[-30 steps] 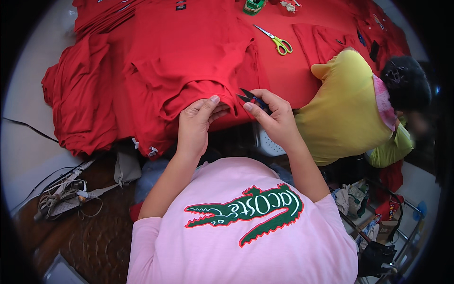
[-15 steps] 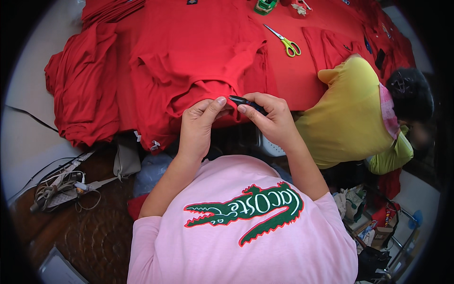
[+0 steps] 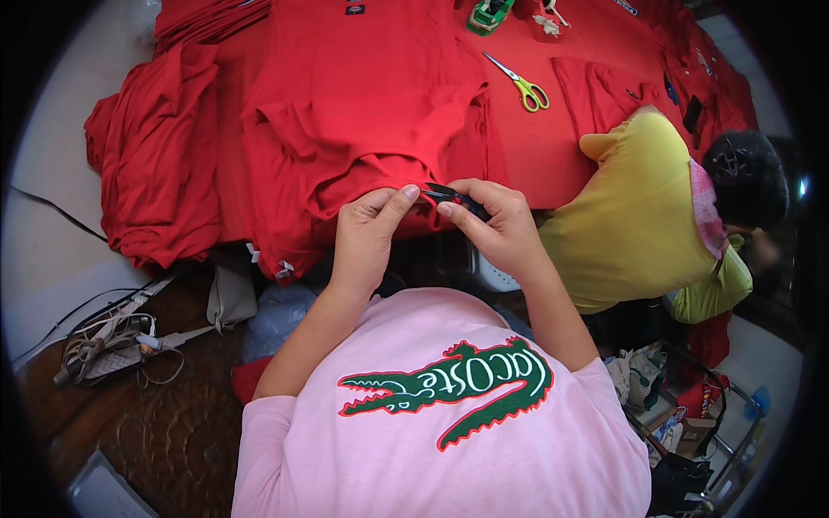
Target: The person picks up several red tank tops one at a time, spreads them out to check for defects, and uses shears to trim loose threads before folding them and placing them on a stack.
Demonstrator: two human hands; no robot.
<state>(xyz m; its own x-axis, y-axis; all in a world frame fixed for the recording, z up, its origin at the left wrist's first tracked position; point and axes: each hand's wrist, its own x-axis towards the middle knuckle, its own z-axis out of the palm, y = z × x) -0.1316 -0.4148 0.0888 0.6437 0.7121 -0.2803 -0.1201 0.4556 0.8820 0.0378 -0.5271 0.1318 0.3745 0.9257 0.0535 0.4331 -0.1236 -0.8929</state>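
Note:
A red garment (image 3: 371,112) lies spread over the near edge of the table, a hem or opening drawn toward me. My left hand (image 3: 373,223) pinches the edge of that cloth between thumb and fingers. Close beside it, my right hand (image 3: 496,220) is closed round small black thread snips (image 3: 453,196). Their blades point left and meet the cloth edge at my left fingertips. Whether the blades are parted is too small to tell.
Folded red garments (image 3: 160,155) are piled at the left. Scissors with yellow-green handles (image 3: 527,91) and a green tape dispenser (image 3: 489,15) lie farther back. A person in a yellow top (image 3: 630,216) leans over the table at the right. Coiled cables (image 3: 95,345) lie at the lower left.
The view has shifted slightly, so everything sits a little lower. Both hands keep their grip, the snips' blades staying at the cloth edge. The person in yellow has shifted slightly.

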